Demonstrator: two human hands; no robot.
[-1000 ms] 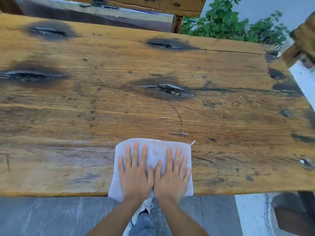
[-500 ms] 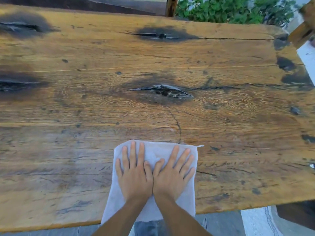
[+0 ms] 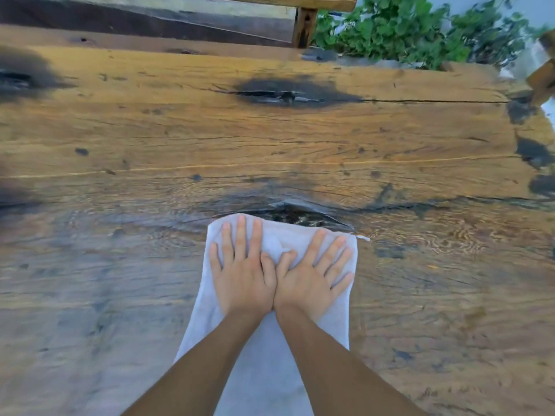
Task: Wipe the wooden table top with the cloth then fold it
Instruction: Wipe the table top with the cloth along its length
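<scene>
The wiping step is in hand; the left hand (image 3: 243,277) and right hand (image 3: 312,283) lie side by side, fingers (image 3: 240,235) spread flat and gripping nothing, pressing the cloth (image 3: 270,355) on the counter (image 3: 300,145) just near of a dark knot (image 3: 300,216). Next, by judgement, comes wiping the far and side boards; folding is not yet begun.

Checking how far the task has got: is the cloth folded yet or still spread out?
Spread flat, it seems. The cloth lies on the table, left hand and right hand pressing it palms-down; no fold shows.
</scene>
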